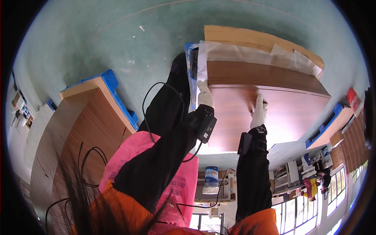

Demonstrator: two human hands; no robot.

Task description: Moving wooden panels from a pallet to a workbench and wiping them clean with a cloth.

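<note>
A glossy brown wood-grain panel [282, 109] lies at the top of a stack of brown panels [250, 72]. My left hand [205, 96], in a white glove, is at the panel's left edge near the corner, its fingers closed against that edge. My right hand [259, 112], also gloved in white, touches the panel's shiny face around its middle. Its fingers reach forward, with a dark reflection beside them. Dark box-shaped devices are strapped on both wrists, and a black cable [145, 100] loops from the left one.
White sheeting [223, 51] and cardboard [243, 36] lie beyond the stack, above a blue pallet [191, 51]. More brown panels [94, 121] on a blue pallet stand left. Another pallet stack [329, 127] is right. A person [311, 188] is far off at lower right.
</note>
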